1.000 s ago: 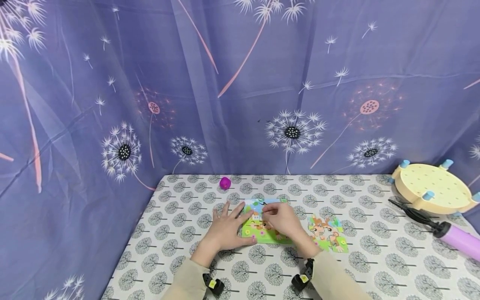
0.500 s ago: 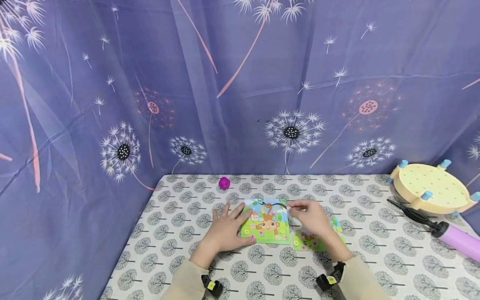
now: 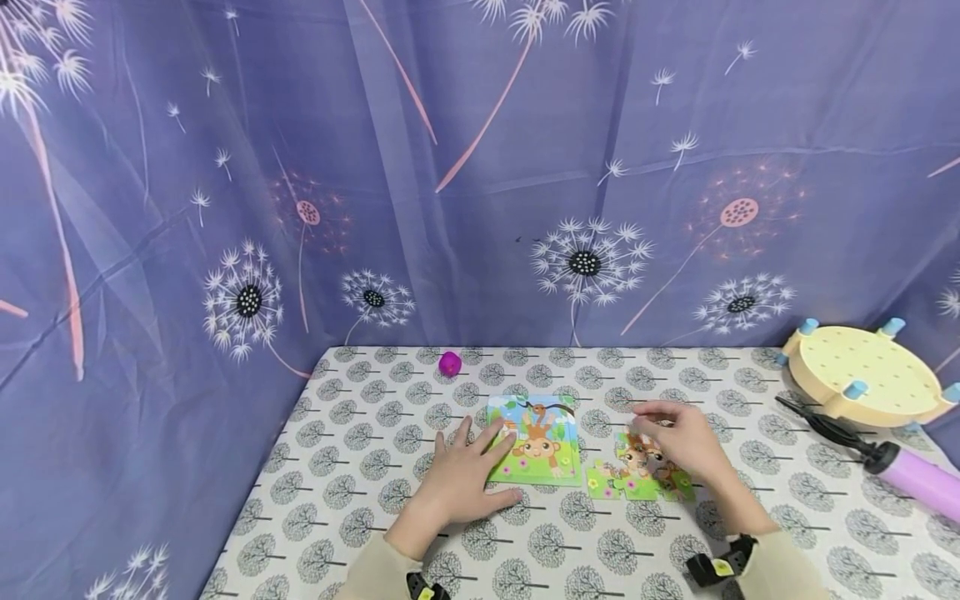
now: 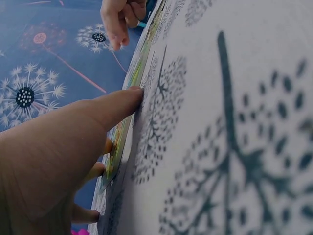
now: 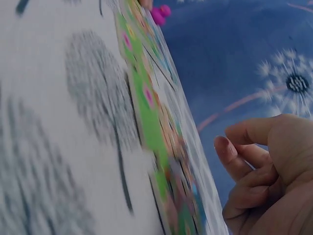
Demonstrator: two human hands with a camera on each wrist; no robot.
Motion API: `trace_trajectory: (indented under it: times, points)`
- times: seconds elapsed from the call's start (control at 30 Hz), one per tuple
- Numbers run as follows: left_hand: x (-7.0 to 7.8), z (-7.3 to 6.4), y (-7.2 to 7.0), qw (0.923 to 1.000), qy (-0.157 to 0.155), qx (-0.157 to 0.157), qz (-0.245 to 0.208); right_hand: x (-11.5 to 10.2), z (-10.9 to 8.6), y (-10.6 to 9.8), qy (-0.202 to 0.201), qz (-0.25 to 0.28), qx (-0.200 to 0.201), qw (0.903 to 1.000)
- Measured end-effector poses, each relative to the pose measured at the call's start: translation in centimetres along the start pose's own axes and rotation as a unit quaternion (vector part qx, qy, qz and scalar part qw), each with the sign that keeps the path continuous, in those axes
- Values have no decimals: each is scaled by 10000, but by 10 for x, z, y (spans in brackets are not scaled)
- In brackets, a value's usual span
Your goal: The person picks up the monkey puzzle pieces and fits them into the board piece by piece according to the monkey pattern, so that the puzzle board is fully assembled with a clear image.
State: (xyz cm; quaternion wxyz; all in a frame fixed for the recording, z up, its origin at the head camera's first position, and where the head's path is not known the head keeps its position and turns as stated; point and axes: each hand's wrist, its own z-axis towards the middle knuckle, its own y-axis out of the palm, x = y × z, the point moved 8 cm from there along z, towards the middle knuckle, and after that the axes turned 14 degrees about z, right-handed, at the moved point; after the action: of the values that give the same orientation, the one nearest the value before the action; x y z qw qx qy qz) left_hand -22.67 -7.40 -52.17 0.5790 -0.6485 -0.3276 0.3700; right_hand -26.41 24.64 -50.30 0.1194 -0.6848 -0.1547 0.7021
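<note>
My left hand [image 3: 467, 477] is spread, its fingertips resting on the left side of a square monkey puzzle [image 3: 542, 442] lying on the table. In the left wrist view its thumb [image 4: 120, 103] lies along the puzzle's near edge. To the right sits a patch of jigsaw pieces [image 3: 641, 483] showing two monkeys on green, with a stepped outline. My right hand [image 3: 686, 437] hovers over the patch's far side, partly hiding it. In the right wrist view the right hand's fingers [image 5: 254, 183] are loosely bent, and nothing shows between them.
A small purple object [image 3: 450, 364] stands near the table's back edge. At the right lie a pale yellow round stand [image 3: 866, 375] with blue-tipped legs and a purple pump-like tool [image 3: 918, 479] with a black end. A dandelion-patterned curtain [image 3: 480, 208] hangs behind the tree-print tablecloth [image 3: 360, 500].
My right hand has moved right, off the monkey puzzle to above the jigsaw patch, uncovering the puzzle's picture. My left hand stays at the puzzle's left side, slightly shifted.
</note>
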Motion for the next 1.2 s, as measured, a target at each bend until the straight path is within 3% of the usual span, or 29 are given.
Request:
trace_trajectory:
  times: [0.27,0.43,0.77,1.2]
  points:
    - [-1,1,1,9999,3,-38,-110,17,-10,-17,104,12,-198,9997]
    - [-2,2,0,9999,56,-26,-134,21,-12,-14,101,145,-407,9990]
    - [-5,3,-2,9998,75,-116,-174,20,-8,-6,-159,-434,-824,9955]
    - [-1,14,-2,9996,55,-170,225,23,-5,5,86,-820,-1028,9913]
